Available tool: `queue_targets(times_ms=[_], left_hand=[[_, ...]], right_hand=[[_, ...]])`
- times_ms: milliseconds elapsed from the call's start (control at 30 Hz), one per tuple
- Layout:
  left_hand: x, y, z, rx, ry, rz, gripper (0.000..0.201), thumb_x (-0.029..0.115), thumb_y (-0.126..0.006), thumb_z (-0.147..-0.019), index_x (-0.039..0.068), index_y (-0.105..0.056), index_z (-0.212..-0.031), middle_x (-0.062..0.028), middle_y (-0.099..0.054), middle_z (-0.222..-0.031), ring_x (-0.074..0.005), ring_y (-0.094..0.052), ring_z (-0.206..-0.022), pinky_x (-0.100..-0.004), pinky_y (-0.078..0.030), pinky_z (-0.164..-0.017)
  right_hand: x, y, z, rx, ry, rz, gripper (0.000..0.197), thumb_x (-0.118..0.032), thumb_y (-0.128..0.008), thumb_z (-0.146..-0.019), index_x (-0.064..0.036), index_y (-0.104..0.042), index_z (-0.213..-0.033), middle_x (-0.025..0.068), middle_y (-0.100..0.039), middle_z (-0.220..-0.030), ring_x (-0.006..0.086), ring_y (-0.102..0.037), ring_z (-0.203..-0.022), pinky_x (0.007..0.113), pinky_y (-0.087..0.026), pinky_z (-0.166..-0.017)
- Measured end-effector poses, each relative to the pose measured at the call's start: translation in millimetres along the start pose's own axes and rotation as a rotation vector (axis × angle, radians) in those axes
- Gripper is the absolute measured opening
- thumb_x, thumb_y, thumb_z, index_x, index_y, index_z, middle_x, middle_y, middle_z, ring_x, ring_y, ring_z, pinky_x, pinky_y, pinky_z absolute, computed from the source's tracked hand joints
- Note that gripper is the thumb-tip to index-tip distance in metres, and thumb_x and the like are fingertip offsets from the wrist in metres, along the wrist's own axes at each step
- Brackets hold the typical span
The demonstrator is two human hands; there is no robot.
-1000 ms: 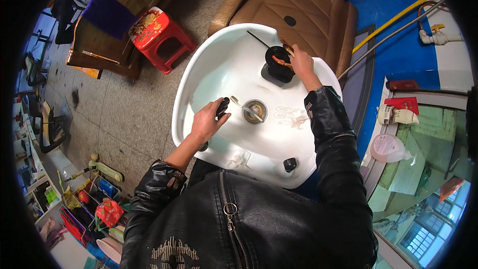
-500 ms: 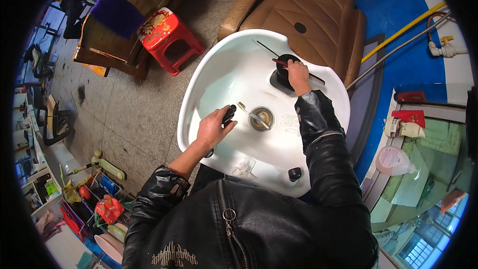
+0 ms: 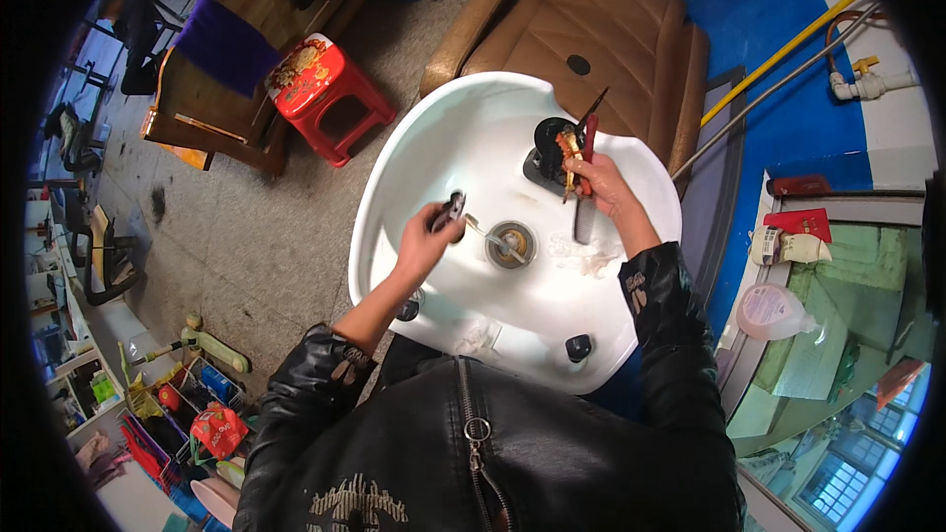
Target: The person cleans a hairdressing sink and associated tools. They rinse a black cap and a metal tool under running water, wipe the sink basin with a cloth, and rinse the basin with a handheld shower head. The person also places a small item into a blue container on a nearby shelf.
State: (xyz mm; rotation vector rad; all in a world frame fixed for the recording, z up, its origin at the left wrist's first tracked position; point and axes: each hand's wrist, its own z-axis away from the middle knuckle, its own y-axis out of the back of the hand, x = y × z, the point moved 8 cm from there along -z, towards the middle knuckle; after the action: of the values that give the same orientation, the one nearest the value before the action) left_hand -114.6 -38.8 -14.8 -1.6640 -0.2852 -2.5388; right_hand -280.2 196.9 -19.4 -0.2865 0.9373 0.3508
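Pliers [image 3: 452,209] sit clamped in the left hand [image 3: 426,241], dark-handled, their tip pointing toward the metal drain [image 3: 510,243] at the bottom of the white basin [image 3: 414,163]; a thin metal piece [image 3: 481,232] runs from the pliers' nose down to the drain's rim, though whether it is gripped there is too small to tell. Far left of the basin, on the speckled floor [image 3: 256,246], stand a wooden bench [image 3: 212,89] draped with a purple cloth [image 3: 222,39] and a red plastic stool [image 3: 330,94] just beside it; a crate of mixed bottles and tools [image 3: 187,409] lies near the lower left edge. Moving right past the drain, a black round fitting [image 3: 548,138] sits on the basin's far slope; the right hand [image 3: 603,187] is closed around a long red-and-dark tool [image 3: 585,177] and a small orange-brown piece [image 3: 568,150], held right over that fitting; 1 black knob [image 3: 578,347] shows on the basin's near rim. Behind the basin is a brown padded chair [image 3: 581,20]; right of it a blue wall [image 3: 778,20] carries a yellow pipe [image 3: 788,44]; a glass-topped counter [image 3: 847,296] at far right bears a pinkish bottle [image 3: 772,310] and a red box [image 3: 808,224]. Both forearms wear a black leather jacket [image 3: 493,443].
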Motion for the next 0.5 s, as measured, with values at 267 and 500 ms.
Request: queue_targets(times_ms=[267,500], left_hand=[[30.4,-80.2,-16.8,-0.414,0.397,0.899,0.03,0.031,-0.049,-0.085,0.007,-0.053,-0.102,-0.0061,-0.058,-0.098,-0.0181,-0.056,-0.088,-0.0349,-0.044,-0.081],[-6.4,-98.3,-6.2,-0.297,0.403,0.741,0.025,0.028,-0.05,-0.084,0.007,-0.052,-0.096,-0.0051,-0.057,-0.088,-0.0157,-0.056,-0.078,-0.0312,-0.046,-0.072]], right_hand=[[41.4,-97.5,48.5,-0.37,-0.045,-0.311,0.027,-0.01,-0.062,-0.075,-0.0006,-0.052,-0.099,0.0017,-0.056,-0.083,0.0085,-0.054,-0.068,0.02,-0.044,-0.056],[59.2,-98.9,61.3,-0.194,0.008,0.128,0.04,-0.001,-0.06,-0.065,-0.0038,-0.047,-0.103,0.0007,-0.054,-0.079,0.0075,-0.051,-0.062,0.02,-0.042,-0.049]])
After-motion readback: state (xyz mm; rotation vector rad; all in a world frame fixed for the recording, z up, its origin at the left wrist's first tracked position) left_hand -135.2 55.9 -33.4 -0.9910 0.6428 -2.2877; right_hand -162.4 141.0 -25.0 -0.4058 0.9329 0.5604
